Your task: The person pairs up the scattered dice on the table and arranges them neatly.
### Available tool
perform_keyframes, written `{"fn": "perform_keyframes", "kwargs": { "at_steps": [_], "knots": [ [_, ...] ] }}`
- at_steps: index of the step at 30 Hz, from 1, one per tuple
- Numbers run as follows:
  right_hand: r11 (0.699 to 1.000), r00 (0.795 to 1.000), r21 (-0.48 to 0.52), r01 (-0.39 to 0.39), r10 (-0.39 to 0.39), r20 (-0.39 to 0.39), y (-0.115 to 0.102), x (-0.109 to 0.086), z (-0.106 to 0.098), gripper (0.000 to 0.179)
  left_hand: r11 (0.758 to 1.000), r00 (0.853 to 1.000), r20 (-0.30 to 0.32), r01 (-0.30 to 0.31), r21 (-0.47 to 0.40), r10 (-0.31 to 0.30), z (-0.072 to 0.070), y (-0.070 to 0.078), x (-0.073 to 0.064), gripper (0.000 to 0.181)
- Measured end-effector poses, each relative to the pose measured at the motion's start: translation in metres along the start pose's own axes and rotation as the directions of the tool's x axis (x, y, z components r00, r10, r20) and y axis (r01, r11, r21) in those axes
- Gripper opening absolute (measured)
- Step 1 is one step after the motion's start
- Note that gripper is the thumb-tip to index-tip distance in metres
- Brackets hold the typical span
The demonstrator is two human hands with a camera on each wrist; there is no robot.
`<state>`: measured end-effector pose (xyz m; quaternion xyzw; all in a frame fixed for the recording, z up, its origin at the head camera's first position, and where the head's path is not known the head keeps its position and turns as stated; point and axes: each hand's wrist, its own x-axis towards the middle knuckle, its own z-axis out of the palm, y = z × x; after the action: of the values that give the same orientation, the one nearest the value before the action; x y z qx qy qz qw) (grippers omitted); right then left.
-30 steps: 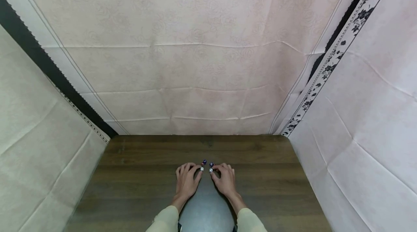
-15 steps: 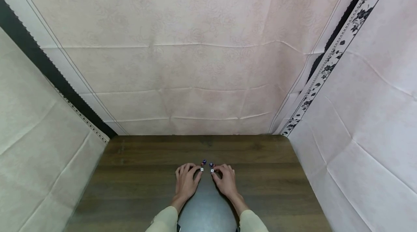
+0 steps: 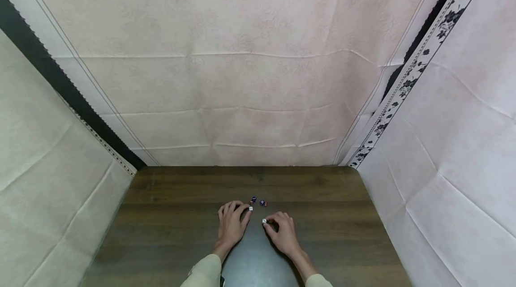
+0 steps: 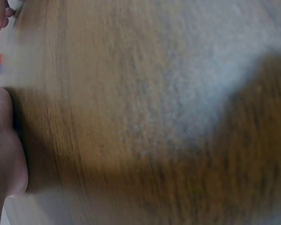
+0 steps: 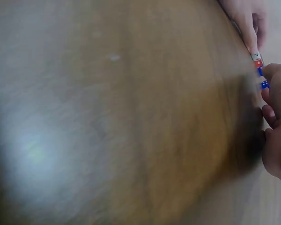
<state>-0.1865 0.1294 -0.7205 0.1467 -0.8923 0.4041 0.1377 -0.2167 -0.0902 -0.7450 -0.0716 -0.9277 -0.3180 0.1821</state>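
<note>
My left hand point(image 3: 231, 225) pinches a white die point(image 3: 251, 208) between thumb and index finger, low over the table. Just beyond it sit a red die point(image 3: 251, 202) and a dark blue die point(image 3: 254, 199). Nearer the body, my right hand point(image 3: 283, 235) holds another white die point(image 3: 264, 220) at its thumb and index fingertips. A second blue die point(image 3: 262, 203) and red die point(image 3: 265, 204) lie side by side, ahead of that hand and apart from it. In the right wrist view, the white die point(image 5: 256, 56) at the left fingertips is in line with the red die point(image 5: 258, 63).
Everything rests on a brown wood-grain table point(image 3: 181, 188). Pale cloth hangs behind the table's far edge point(image 3: 250, 99) and at both sides, with a floral border strip point(image 3: 407, 85) at the right. A grey rounded shape point(image 3: 260, 255) lies between the forearms.
My right hand has drawn back toward the body with its white die, away from the blue and red dice, which now show fully. The left hand has stayed nearly still.
</note>
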Motion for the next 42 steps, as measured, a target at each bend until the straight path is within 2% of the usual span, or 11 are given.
{"fn": "perform_keyframes", "kwargs": {
  "at_steps": [5, 12, 15, 31, 37, 42],
  "knots": [
    [1.000, 0.998, 0.000, -0.028, 0.028, 0.048, -0.002, -0.012, -0.005, 0.014, 1.000, 1.000, -0.003, 0.000, -0.015, 0.000, 0.000, 0.000, 0.000, 0.021],
    [0.995, 0.995, -0.042, 0.091, -0.089, 0.033, -0.002, -0.022, -0.004, 0.015, 1.000, 1.000, -0.005, -0.005, -0.019, 0.005, 0.000, 0.000, 0.000, 0.021],
    [0.992, 0.993, -0.056, 0.113, -0.111, 0.037, -0.001, -0.025, -0.002, 0.015, 1.000, 1.000, -0.010, -0.008, -0.022, 0.008, 0.000, 0.000, -0.001, 0.021],
    [0.991, 0.994, -0.086, 0.099, -0.094, 0.061, 0.003, -0.028, 0.000, 0.017, 0.999, 1.000, -0.026, -0.015, -0.035, 0.014, 0.001, 0.000, -0.002, 0.020],
    [0.990, 0.994, -0.106, 0.089, -0.082, 0.071, 0.004, -0.029, 0.001, 0.018, 0.999, 0.998, -0.044, -0.034, 0.020, 0.035, 0.003, -0.001, -0.002, 0.018],
    [0.991, 0.994, -0.101, 0.083, -0.075, 0.073, 0.004, -0.028, 0.001, 0.018, 0.999, 0.999, -0.028, -0.019, 0.031, 0.020, 0.003, -0.001, -0.001, 0.019]
  ]
}}
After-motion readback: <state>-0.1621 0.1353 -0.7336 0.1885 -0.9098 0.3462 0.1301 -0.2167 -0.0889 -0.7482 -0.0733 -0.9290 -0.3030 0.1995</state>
